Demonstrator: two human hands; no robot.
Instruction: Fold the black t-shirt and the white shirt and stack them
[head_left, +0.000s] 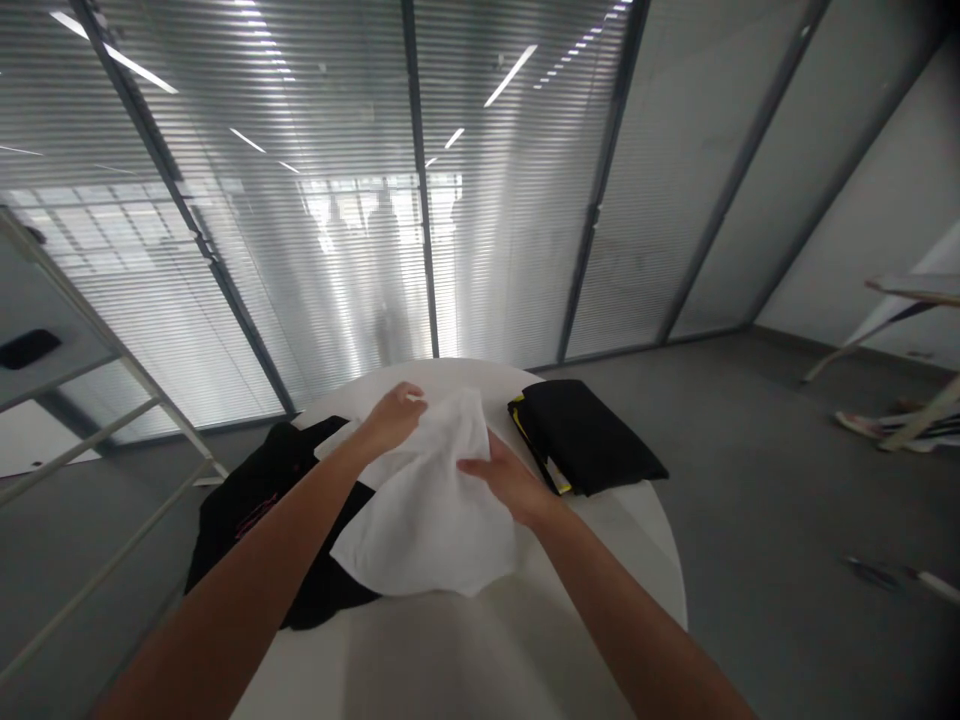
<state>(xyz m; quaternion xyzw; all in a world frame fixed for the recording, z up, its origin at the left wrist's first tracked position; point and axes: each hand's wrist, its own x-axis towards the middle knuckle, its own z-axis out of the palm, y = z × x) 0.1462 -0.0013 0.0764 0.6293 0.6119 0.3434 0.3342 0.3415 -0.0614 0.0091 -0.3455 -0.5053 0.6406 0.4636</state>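
A white cloth (442, 520), soft and creased, hangs and spreads between my hands over the round table. On its right side, my right hand (514, 482) grips it with the thumb in front and the other fingers behind, hidden by the fabric. My left hand (394, 422) is at the cloth's upper left with its fingers curled closed at the fabric; the fingertips are partly unclear. Below and left of the cloth lies a crumpled black garment (330, 590) with a pinkish print, partly covered by the cloth and my left forearm.
A folded black item (592, 435) with yellow edging lies on the right of the white round table (652, 545). Glass partitions with blinds (495, 270) stand behind it. At left is a pale metal frame (139, 375); at far right, another table's legs and objects on the floor.
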